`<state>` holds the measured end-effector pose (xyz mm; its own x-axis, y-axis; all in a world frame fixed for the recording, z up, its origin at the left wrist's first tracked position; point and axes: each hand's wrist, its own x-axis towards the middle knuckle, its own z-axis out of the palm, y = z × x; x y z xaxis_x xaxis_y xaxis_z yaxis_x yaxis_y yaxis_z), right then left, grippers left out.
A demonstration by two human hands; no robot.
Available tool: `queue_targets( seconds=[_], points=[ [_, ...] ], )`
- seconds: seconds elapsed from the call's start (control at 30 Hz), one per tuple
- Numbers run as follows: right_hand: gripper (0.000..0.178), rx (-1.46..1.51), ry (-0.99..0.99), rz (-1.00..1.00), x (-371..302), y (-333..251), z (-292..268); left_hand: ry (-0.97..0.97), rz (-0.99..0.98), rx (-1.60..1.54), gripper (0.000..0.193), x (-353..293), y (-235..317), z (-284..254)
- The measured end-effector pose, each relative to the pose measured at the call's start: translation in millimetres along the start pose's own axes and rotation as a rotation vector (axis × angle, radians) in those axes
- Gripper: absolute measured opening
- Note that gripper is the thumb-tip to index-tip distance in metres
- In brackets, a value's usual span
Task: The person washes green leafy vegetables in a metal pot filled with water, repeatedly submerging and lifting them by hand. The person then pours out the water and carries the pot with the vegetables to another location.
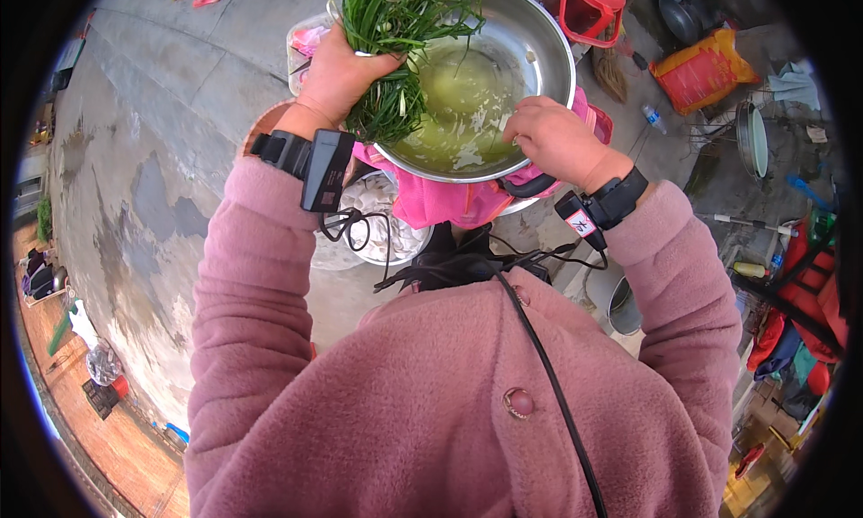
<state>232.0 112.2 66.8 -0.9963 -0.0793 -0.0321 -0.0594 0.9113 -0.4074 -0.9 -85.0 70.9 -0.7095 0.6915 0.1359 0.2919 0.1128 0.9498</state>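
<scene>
A bunch of long green leafy stalks, like chives [404, 19], is gripped in my left hand [340, 82]. The bunch hangs over the left side of a wide metal basin [550, 46], with ends drooping toward the greenish water [463, 96] inside. Bits float on the water. My right hand [562, 142] is over the basin's near right rim, its fingers curled together and pointing inward. Whatever those fingers hold, if anything, is too small to make out. Below the basin lies bright pink cloth [458, 202].
Under my left wrist stands a bowl of pale pieces [385, 214]. Black cables [431, 271] cross in front of my coat. Beyond the basin are a red plastic stool [593, 10], a red-yellow sack [706, 71], a bottle [653, 118] and a hand broom [610, 76]. Concrete floor [153, 159] spreads left.
</scene>
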Motion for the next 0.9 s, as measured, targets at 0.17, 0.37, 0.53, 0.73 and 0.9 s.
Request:
queue_targets(
  seconds=[0.17, 0.37, 0.53, 0.73, 0.9],
  points=[
    [0.018, -0.053, -0.395, -0.003, 22, 12, 30, -0.031, -0.011, -0.039, 0.059, 2, -7, -1],
    [0.026, -0.152, -0.654, 0.018, 43, 13, 42, 0.024, -0.033, -0.034, 0.066, -7, -10, 1],
    [0.03, -0.269, -0.765, 0.015, 54, 16, 51, 0.049, -0.102, 0.002, 0.07, -6, -19, 2],
    [0.03, -0.284, -0.825, 0.072, 59, 24, 69, 0.089, -0.076, 0.053, 0.071, -7, -33, 1],
    [0.027, -0.33, -0.864, 0.037, 63, 20, 65, 0.085, -0.07, 0.028, 0.071, -6, -34, 0]
  ],
)
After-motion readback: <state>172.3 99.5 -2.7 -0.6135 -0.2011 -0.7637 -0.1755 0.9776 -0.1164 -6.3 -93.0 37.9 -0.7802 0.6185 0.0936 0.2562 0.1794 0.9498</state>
